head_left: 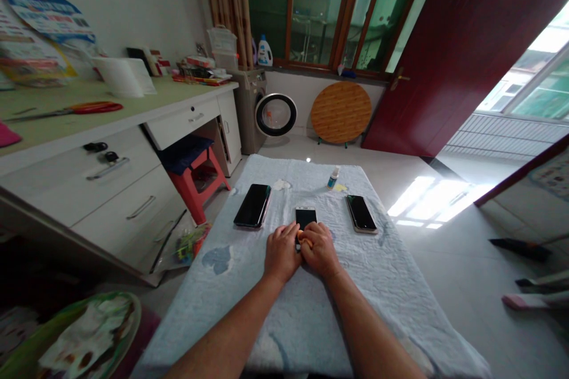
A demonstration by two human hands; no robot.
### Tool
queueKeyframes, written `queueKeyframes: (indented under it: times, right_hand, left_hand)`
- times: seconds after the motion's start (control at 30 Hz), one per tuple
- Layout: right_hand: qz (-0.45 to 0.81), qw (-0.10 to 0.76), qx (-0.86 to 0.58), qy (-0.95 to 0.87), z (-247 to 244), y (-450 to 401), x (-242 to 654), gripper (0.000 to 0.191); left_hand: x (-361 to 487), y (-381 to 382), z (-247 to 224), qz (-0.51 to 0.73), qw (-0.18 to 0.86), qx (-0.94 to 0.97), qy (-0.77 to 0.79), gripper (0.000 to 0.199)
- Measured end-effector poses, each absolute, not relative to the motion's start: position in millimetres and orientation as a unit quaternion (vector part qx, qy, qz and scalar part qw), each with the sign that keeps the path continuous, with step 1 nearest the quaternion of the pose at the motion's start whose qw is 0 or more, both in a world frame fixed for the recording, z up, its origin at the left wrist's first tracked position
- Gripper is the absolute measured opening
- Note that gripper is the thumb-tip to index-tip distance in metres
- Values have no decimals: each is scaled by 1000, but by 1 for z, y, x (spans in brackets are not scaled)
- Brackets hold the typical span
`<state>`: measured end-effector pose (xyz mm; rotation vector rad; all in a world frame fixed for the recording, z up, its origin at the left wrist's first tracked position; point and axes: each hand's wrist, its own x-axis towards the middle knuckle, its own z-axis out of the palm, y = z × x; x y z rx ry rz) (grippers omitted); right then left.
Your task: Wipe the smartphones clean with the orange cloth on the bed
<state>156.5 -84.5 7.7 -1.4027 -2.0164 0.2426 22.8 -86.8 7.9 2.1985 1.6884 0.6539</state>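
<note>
A white smartphone (306, 214) with a dark screen lies on the cloth-covered table in front of me, its lower part covered by my hands. My left hand (283, 253) grips the phone's left side with curled fingers. Over the lower screen, my right hand (320, 249) is closed on a small orange cloth (304, 239), pressing it to the phone. Most of that cloth is hidden under the fingers. To the left lies a larger black smartphone (253, 206), and to the right another dark-screened smartphone (361, 213). A small spray bottle (333, 178) stands upright beyond them.
A pale blue patterned cloth (377, 296) covers the table. On the left are a desk with drawers (120, 172), a red stool (200, 180) and a waste bin (133, 314). A washing machine (249, 106) with its door open and a round wooden tabletop (341, 112) stand behind.
</note>
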Motion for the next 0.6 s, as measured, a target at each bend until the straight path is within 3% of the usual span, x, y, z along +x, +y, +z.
queueKeyframes:
  times: [0.6]
  right_hand:
    - [102,360,-530,-761,6,-99,152,19]
  left_hand:
    - [17,-97,8,238,156,767,576,52]
